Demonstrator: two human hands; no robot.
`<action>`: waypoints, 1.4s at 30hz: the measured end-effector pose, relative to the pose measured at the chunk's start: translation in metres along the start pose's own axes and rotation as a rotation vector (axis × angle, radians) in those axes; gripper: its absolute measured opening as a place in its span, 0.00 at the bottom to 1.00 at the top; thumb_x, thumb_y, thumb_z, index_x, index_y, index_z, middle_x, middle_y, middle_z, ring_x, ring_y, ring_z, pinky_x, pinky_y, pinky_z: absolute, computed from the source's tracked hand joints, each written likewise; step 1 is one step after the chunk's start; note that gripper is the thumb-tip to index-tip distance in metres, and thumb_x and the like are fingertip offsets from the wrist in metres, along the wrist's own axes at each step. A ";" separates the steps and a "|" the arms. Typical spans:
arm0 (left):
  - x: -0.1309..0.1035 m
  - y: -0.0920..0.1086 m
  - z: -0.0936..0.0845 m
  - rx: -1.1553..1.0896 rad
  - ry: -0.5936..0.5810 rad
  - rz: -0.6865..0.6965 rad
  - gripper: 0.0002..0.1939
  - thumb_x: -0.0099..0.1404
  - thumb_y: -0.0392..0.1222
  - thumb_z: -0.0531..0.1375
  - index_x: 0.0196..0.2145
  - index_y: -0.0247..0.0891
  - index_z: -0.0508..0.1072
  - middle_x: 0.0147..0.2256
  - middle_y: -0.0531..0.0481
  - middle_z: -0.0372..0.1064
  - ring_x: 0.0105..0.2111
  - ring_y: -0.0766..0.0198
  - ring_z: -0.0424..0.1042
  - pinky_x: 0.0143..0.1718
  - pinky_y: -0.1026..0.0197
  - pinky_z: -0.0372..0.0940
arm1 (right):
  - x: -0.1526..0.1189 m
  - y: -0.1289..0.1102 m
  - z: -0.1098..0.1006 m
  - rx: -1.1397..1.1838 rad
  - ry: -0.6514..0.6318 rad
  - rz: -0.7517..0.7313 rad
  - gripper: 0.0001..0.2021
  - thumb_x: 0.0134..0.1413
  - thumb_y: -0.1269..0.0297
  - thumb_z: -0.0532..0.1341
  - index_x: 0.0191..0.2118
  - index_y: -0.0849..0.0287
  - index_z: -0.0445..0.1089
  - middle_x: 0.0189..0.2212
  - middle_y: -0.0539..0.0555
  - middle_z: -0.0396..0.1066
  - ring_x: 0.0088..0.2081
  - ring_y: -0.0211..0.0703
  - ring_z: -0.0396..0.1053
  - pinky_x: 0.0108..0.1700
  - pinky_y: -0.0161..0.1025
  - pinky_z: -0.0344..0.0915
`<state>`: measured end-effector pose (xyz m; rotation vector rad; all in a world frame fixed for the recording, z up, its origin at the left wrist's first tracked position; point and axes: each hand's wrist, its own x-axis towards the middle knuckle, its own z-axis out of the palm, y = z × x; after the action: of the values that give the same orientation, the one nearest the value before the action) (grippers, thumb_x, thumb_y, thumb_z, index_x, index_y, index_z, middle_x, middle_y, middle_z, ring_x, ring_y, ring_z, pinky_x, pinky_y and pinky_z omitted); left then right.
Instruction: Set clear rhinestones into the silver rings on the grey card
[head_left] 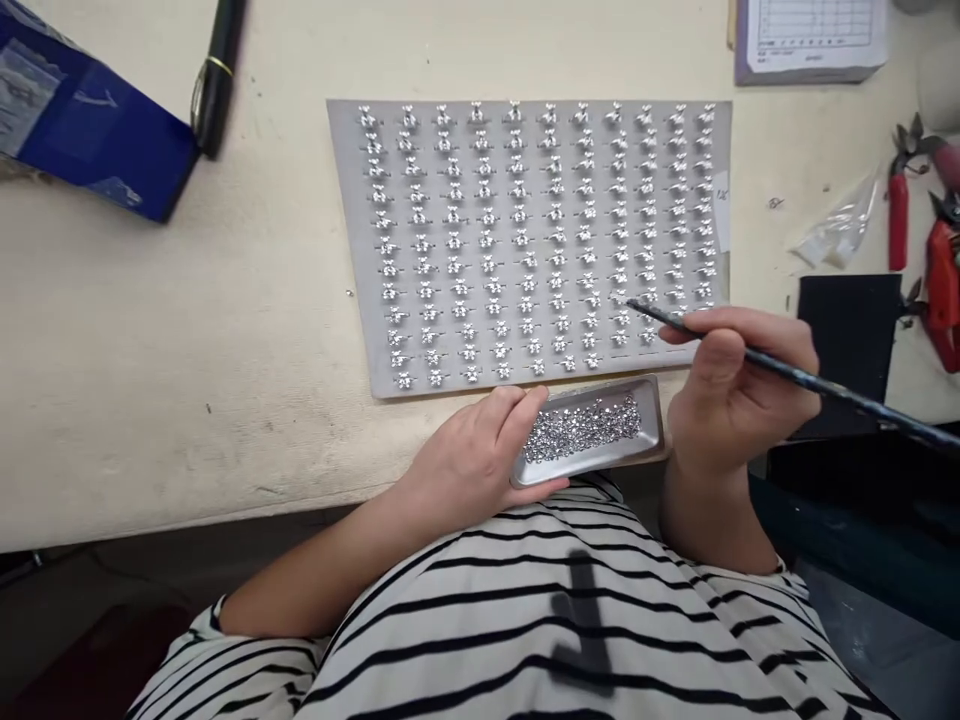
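My left hand (pixel 480 445) grips the left end of a small metal tray (pixel 577 462) at the table's front edge. Many tiny shiny stones (pixel 581 430) lie in that tray. Between the fingers of my right hand (pixel 739 385) is a thin dark stick (pixel 810 380), perhaps a brush or tweezers; I cannot tell which. Its tip reaches over the lower right part of a grey board (pixel 356 200), close to the rings there. Rows of silvery rings (pixel 487 240) stand in slots across the board. A few slots at its lower right hold no ring.
At the upper left lie a blue box (pixel 105 110) and a black pen (pixel 219 80). To the right are a paper pad (pixel 810 40), a small plastic bag (pixel 840 225), red-handled pliers (pixel 898 200), more red-handled cutters (pixel 941 280) and a black flat pad (pixel 847 340).
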<state>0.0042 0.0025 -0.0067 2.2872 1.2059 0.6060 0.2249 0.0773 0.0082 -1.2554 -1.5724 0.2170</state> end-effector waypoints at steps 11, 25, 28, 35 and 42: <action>0.001 0.000 0.001 -0.028 -0.013 -0.016 0.39 0.66 0.58 0.64 0.62 0.26 0.58 0.47 0.34 0.70 0.41 0.54 0.74 0.39 0.54 0.76 | -0.005 0.005 0.007 -0.131 -0.107 -0.010 0.06 0.60 0.61 0.63 0.43 0.47 0.75 0.34 0.44 0.77 0.33 0.36 0.77 0.37 0.42 0.70; -0.001 -0.002 0.001 -0.025 -0.009 -0.007 0.40 0.67 0.60 0.63 0.62 0.26 0.58 0.47 0.35 0.70 0.41 0.55 0.74 0.38 0.55 0.75 | -0.005 0.006 0.008 -0.171 -0.102 -0.033 0.07 0.62 0.61 0.61 0.44 0.44 0.75 0.33 0.44 0.77 0.33 0.38 0.76 0.39 0.45 0.69; -0.001 -0.002 0.002 -0.040 -0.009 -0.010 0.39 0.68 0.60 0.61 0.63 0.28 0.56 0.47 0.36 0.70 0.41 0.54 0.74 0.39 0.54 0.75 | -0.005 0.004 0.007 -0.193 -0.116 -0.064 0.08 0.63 0.62 0.60 0.44 0.44 0.74 0.31 0.44 0.77 0.34 0.39 0.75 0.41 0.46 0.67; 0.001 -0.002 0.000 -0.018 -0.016 0.001 0.39 0.67 0.58 0.63 0.62 0.23 0.59 0.47 0.34 0.70 0.41 0.54 0.73 0.39 0.55 0.75 | -0.005 0.000 0.009 -0.211 -0.151 -0.057 0.07 0.63 0.64 0.59 0.41 0.45 0.74 0.31 0.44 0.78 0.34 0.39 0.74 0.42 0.46 0.66; 0.001 -0.002 0.001 -0.023 -0.009 0.010 0.40 0.66 0.58 0.64 0.61 0.22 0.60 0.46 0.34 0.70 0.41 0.54 0.73 0.39 0.55 0.76 | -0.005 0.003 0.008 -0.216 -0.141 -0.088 0.07 0.64 0.61 0.57 0.42 0.44 0.73 0.30 0.44 0.76 0.34 0.39 0.73 0.41 0.46 0.65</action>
<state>0.0041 0.0041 -0.0079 2.2756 1.1782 0.6097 0.2194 0.0785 0.0000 -1.3569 -1.8063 0.0828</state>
